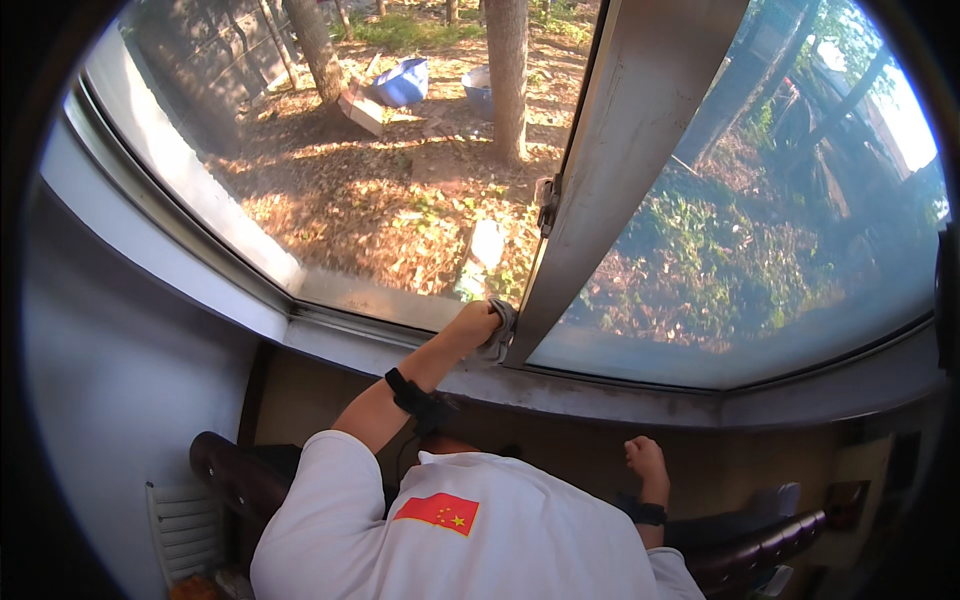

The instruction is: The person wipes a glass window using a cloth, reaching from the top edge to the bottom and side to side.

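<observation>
My left hand (480, 324) grips a folded grey cloth (502, 339). It presses the cloth against the lower end of the upright metal window frame (622, 150), where that frame meets the bottom track. My right hand (646, 457) is raised below the sill at the right, apart from the window. Its fingers are curled into a fist and nothing shows in it. The window sill (600, 397) runs under both panes and looks stained near the frame. A small latch (550, 206) sits on the upright frame.
A dark tufted leather seat edge (757, 544) lies at lower right, another padded edge (240, 472) at left. A white slatted radiator (184, 532) stands by the left wall. Outside the glass (750, 270) are a tree trunk (508, 82), fallen leaves and a blue tub (405, 81).
</observation>
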Action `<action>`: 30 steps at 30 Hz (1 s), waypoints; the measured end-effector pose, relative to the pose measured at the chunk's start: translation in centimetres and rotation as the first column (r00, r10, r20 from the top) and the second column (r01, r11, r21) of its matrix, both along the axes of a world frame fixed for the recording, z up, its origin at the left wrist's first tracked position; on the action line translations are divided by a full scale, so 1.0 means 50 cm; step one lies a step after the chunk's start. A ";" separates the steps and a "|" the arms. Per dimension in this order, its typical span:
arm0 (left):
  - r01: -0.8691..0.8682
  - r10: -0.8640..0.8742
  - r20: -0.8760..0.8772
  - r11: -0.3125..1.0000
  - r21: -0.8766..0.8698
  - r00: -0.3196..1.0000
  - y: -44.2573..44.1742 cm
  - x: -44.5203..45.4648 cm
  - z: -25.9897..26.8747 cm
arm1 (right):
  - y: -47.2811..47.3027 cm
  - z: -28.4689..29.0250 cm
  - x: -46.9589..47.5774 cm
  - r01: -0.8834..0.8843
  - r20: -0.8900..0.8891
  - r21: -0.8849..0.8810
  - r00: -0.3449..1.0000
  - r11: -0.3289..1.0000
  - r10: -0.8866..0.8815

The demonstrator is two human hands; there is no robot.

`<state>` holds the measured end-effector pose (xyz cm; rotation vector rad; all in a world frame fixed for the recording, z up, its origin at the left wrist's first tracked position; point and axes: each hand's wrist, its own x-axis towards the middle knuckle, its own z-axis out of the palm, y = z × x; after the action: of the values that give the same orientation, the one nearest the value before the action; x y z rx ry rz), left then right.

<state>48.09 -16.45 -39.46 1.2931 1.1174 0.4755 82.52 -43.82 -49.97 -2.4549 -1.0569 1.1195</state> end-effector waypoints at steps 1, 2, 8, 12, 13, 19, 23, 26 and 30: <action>-0.001 0.002 -0.041 1.000 0.026 0.999 0.004 0.006 -0.025 | -0.001 0.002 -0.002 -0.002 0.012 -0.002 1.000 1.000 0.002; 0.000 0.004 -0.082 0.999 0.052 0.997 0.010 0.011 -0.055 | -0.003 0.003 -0.006 0.010 0.008 -0.003 1.000 1.000 -0.010; 0.019 0.013 -0.323 0.995 0.094 0.946 0.034 0.039 -0.278 | -0.026 -0.001 -0.021 0.079 0.027 -0.042 0.997 0.996 -0.078; -0.365 0.297 -0.346 0.919 -0.150 0.890 0.070 -0.012 -0.459 | -0.029 0.029 -0.051 0.109 0.054 -0.060 0.993 0.992 -0.106; -0.472 0.375 -0.367 0.854 -0.221 0.851 0.079 -0.036 -0.458 | -0.032 0.032 -0.058 0.118 0.065 -0.064 0.991 0.991 -0.114; -0.810 0.827 -0.243 0.362 -0.461 0.507 0.152 -0.300 -0.547 | -0.005 0.047 -0.118 0.089 0.086 -0.096 0.993 0.991 -0.081; -0.668 0.812 0.057 0.516 -0.537 0.581 0.146 -0.348 -0.355 | 0.027 0.009 -0.145 0.043 0.060 -0.061 0.997 0.997 -0.040; -0.533 0.732 0.134 0.596 -0.601 0.668 0.121 -0.316 -0.287 | 0.074 0.007 -0.168 -0.046 0.105 0.035 0.994 0.998 0.042; -0.308 0.480 0.187 0.768 -0.561 0.857 0.079 -0.182 -0.249 | 0.103 0.007 -0.183 -0.112 0.122 0.086 0.987 0.990 0.101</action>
<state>38.99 -12.51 -51.89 0.4723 1.1391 0.6262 73.39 -38.67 -49.60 -2.4423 -1.2584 0.9426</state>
